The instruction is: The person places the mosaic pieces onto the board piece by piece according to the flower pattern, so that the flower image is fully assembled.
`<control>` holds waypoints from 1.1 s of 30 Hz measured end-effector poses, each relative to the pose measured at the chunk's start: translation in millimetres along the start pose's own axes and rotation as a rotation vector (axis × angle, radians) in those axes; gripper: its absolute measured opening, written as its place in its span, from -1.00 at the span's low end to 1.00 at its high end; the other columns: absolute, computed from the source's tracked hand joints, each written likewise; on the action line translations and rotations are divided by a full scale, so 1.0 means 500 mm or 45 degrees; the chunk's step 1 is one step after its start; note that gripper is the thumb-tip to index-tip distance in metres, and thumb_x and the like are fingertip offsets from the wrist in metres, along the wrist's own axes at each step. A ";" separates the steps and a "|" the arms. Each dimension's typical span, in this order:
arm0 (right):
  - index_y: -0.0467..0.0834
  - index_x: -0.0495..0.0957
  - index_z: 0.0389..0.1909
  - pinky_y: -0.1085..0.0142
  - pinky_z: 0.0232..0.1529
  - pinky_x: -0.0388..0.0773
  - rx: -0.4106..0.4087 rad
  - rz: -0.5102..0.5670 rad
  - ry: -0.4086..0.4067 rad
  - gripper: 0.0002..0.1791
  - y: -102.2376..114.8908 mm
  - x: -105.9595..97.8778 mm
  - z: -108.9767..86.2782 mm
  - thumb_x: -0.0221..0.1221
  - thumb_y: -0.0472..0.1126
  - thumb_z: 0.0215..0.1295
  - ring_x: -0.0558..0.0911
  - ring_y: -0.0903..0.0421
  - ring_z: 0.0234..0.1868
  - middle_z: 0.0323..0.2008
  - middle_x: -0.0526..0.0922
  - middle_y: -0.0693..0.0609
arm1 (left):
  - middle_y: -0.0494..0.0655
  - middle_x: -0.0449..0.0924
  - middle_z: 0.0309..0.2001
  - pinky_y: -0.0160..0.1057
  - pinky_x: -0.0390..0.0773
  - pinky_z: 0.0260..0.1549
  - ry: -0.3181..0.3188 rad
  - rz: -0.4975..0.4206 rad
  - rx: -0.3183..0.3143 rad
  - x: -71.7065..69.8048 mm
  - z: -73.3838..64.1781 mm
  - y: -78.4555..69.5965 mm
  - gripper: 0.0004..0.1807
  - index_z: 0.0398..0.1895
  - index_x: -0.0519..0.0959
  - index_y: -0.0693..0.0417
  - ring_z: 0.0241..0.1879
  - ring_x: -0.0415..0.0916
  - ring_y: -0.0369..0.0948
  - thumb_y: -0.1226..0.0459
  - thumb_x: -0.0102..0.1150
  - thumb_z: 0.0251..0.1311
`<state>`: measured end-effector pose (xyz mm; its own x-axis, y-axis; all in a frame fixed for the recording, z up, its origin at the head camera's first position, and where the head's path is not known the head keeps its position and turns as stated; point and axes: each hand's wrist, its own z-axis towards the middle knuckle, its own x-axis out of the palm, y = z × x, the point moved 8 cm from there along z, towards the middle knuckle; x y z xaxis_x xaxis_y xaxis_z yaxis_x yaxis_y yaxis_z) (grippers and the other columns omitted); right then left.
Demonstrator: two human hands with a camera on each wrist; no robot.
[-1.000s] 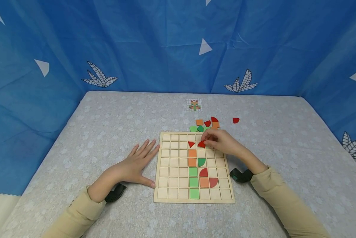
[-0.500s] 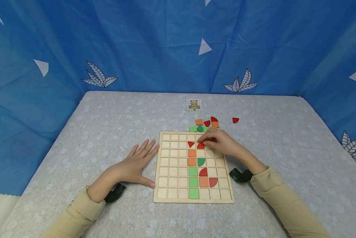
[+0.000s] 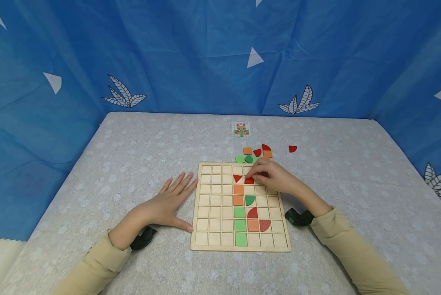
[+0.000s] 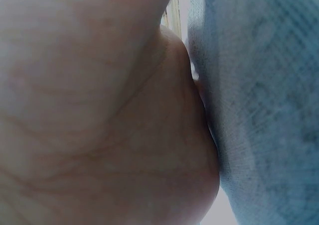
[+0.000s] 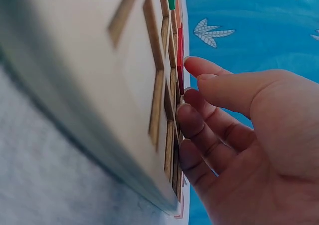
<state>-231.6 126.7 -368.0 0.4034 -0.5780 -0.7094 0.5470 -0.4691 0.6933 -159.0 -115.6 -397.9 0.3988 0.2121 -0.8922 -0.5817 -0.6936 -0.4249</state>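
In the head view a wooden grid board (image 3: pixel 214 212) lies on the table, with several coloured tiles in its cells. My right hand (image 3: pixel 273 176) reaches over its upper right part, thumb and index fingertips right at a red tile with a curved edge (image 3: pixel 248 180). In the right wrist view this red tile (image 5: pixel 181 60) lies in the grid, the index fingertip at its face and nothing between index and thumb. A red triangle (image 3: pixel 237 178) sits one cell to the left. My left hand (image 3: pixel 165 207) lies flat, fingers spread, fingertips and thumb at the board's left edge.
Several loose tiles, among them an orange square (image 3: pixel 247 150) and a red quarter circle (image 3: pixel 292 148), lie beyond the board. Farther back is a small pattern card (image 3: pixel 240 129). A blue curtain (image 3: pixel 205 57) hangs behind the table (image 3: pixel 139 143).
The red curved tile has shifted slightly left and turned straighter in its cell, with my right fingertips moving along over it. My left hand has stayed in place.
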 end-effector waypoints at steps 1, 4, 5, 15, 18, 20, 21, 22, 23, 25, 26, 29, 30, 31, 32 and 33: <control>-0.14 0.69 -0.19 0.24 -0.27 0.43 0.001 0.003 0.009 -0.79 0.000 0.001 0.000 0.15 -0.42 0.27 0.45 0.11 -0.19 -0.22 0.55 0.07 | 0.14 -0.46 0.45 0.16 -0.45 0.23 -0.001 -0.002 0.001 0.000 0.000 0.000 0.37 0.49 -0.26 0.14 0.39 -0.55 0.06 -0.42 0.16 -0.23; -0.15 0.68 -0.19 0.23 -0.27 0.43 0.002 0.007 0.019 -0.79 0.002 0.002 0.001 0.14 -0.42 0.27 0.45 0.11 -0.18 -0.21 0.55 0.06 | 0.14 -0.46 0.45 0.16 -0.45 0.23 -0.001 -0.005 -0.001 -0.001 0.000 0.001 0.37 0.49 -0.26 0.13 0.39 -0.55 0.06 -0.41 0.16 -0.23; -0.15 0.68 -0.18 0.24 -0.27 0.43 0.003 0.003 0.017 -0.79 0.002 0.002 0.001 0.14 -0.41 0.28 0.45 0.11 -0.18 -0.21 0.55 0.07 | 0.14 -0.46 0.45 0.16 -0.45 0.23 0.000 -0.005 -0.002 -0.001 0.000 0.001 0.37 0.49 -0.26 0.13 0.39 -0.56 0.06 -0.41 0.17 -0.23; -0.19 0.64 -0.12 0.25 -0.36 0.45 0.066 0.009 -0.130 -0.80 -0.009 -0.038 0.000 0.13 -0.37 0.31 0.46 0.10 -0.35 -0.22 0.61 0.01 | 0.13 -0.47 0.46 0.15 -0.44 0.24 -0.004 0.012 0.001 0.000 0.000 0.001 0.37 0.49 -0.26 0.13 0.39 -0.55 0.05 -0.41 0.17 -0.22; -0.23 0.64 -0.11 0.20 -0.32 0.48 0.156 -0.024 -0.198 -0.81 -0.028 -0.062 0.000 0.12 -0.36 0.31 0.49 0.05 -0.31 -0.21 0.60 -0.06 | 0.13 -0.47 0.46 0.16 -0.44 0.23 -0.004 0.012 0.004 -0.001 0.001 0.000 0.36 0.49 -0.26 0.13 0.39 -0.55 0.06 -0.41 0.17 -0.22; -0.25 0.63 -0.09 0.17 -0.32 0.49 0.241 -0.042 -0.245 -0.80 -0.048 -0.078 0.002 0.11 -0.33 0.33 0.51 0.02 -0.28 -0.17 0.59 -0.10 | 0.13 -0.47 0.46 0.16 -0.44 0.23 -0.002 0.008 0.001 -0.002 0.000 -0.001 0.36 0.49 -0.26 0.12 0.39 -0.55 0.06 -0.41 0.17 -0.22; -0.26 0.62 -0.08 0.15 -0.32 0.49 0.283 -0.048 -0.264 -0.79 -0.058 -0.086 0.003 0.11 -0.33 0.33 0.52 -0.01 -0.26 -0.15 0.58 -0.12 | 0.13 -0.47 0.46 0.16 -0.44 0.23 -0.001 0.004 0.001 -0.003 0.000 -0.002 0.36 0.49 -0.26 0.12 0.39 -0.55 0.06 -0.41 0.17 -0.22; -0.27 0.61 -0.07 0.14 -0.32 0.49 0.323 -0.055 -0.279 -0.78 -0.069 -0.092 0.004 0.10 -0.32 0.34 0.52 -0.02 -0.25 -0.12 0.58 -0.13 | 0.14 -0.46 0.45 0.16 -0.45 0.23 -0.003 -0.002 0.002 -0.003 0.000 -0.002 0.36 0.49 -0.26 0.13 0.39 -0.55 0.06 -0.41 0.17 -0.22; -0.27 0.61 -0.05 0.14 -0.31 0.49 0.359 -0.056 -0.287 -0.77 -0.081 -0.097 0.006 0.10 -0.32 0.34 0.52 -0.04 -0.24 -0.10 0.57 -0.15 | 0.14 -0.47 0.45 0.16 -0.45 0.23 -0.001 -0.002 0.000 -0.002 0.000 -0.002 0.36 0.49 -0.26 0.13 0.39 -0.55 0.06 -0.41 0.17 -0.22; -0.28 0.60 -0.04 0.15 -0.30 0.47 0.414 -0.070 -0.280 -0.76 -0.101 -0.102 0.009 0.11 -0.32 0.34 0.50 -0.05 -0.23 -0.10 0.57 -0.16 | 0.15 -0.46 0.45 0.17 -0.44 0.23 -0.002 -0.009 0.005 -0.002 -0.001 -0.004 0.36 0.48 -0.26 0.14 0.39 -0.54 0.07 -0.40 0.18 -0.22; -0.28 0.60 -0.04 0.15 -0.30 0.45 0.428 -0.082 -0.266 -0.76 -0.109 -0.102 0.011 0.12 -0.33 0.33 0.49 -0.05 -0.24 -0.12 0.56 -0.17 | 0.15 -0.46 0.45 0.17 -0.43 0.23 -0.005 -0.012 0.008 -0.001 -0.001 -0.004 0.36 0.48 -0.25 0.14 0.39 -0.54 0.08 -0.39 0.19 -0.22; -0.30 0.61 -0.08 0.17 -0.31 0.39 0.434 -0.109 -0.221 -0.78 -0.125 -0.100 0.016 0.16 -0.37 0.28 0.42 -0.04 -0.30 -0.23 0.55 -0.16 | 0.15 -0.46 0.45 0.18 -0.42 0.23 -0.005 -0.007 0.011 0.001 -0.002 -0.004 0.36 0.48 -0.26 0.14 0.39 -0.54 0.08 -0.39 0.19 -0.21; -0.29 0.62 -0.10 0.17 -0.32 0.36 0.427 -0.121 -0.208 -0.79 -0.128 -0.099 0.017 0.17 -0.38 0.26 0.40 -0.03 -0.32 -0.26 0.53 -0.15 | 0.15 -0.46 0.45 0.18 -0.42 0.23 -0.004 -0.008 0.010 0.000 -0.002 -0.005 0.36 0.48 -0.26 0.14 0.39 -0.54 0.08 -0.39 0.19 -0.22; -0.29 0.62 -0.12 0.18 -0.33 0.36 0.414 -0.129 -0.198 -0.80 -0.129 -0.098 0.019 0.18 -0.40 0.24 0.39 -0.03 -0.33 -0.28 0.52 -0.14 | 0.14 -0.47 0.45 0.17 -0.43 0.23 -0.001 -0.006 0.007 0.000 -0.003 -0.004 0.36 0.48 -0.26 0.14 0.39 -0.54 0.07 -0.40 0.18 -0.21; -0.29 0.63 -0.13 0.18 -0.35 0.34 0.399 -0.129 -0.189 -0.80 -0.128 -0.098 0.020 0.19 -0.41 0.23 0.37 -0.02 -0.35 -0.32 0.50 -0.12 | 0.15 -0.47 0.45 0.17 -0.43 0.23 -0.002 -0.004 0.005 -0.001 -0.003 -0.004 0.36 0.48 -0.26 0.14 0.39 -0.55 0.07 -0.40 0.18 -0.22; -0.29 0.63 -0.14 0.18 -0.36 0.34 0.382 -0.130 -0.177 -0.81 -0.126 -0.097 0.020 0.19 -0.41 0.23 0.37 -0.01 -0.36 -0.34 0.48 -0.11 | 0.14 -0.47 0.45 0.17 -0.44 0.23 0.001 -0.003 0.002 -0.002 -0.003 -0.004 0.36 0.48 -0.26 0.14 0.39 -0.55 0.07 -0.40 0.18 -0.22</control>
<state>-293.0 177.5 -376.0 0.2431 -0.5936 -0.7671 0.3307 -0.6927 0.6409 -156.9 -115.4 -396.0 0.4007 0.2136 -0.8910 -0.5817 -0.6920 -0.4275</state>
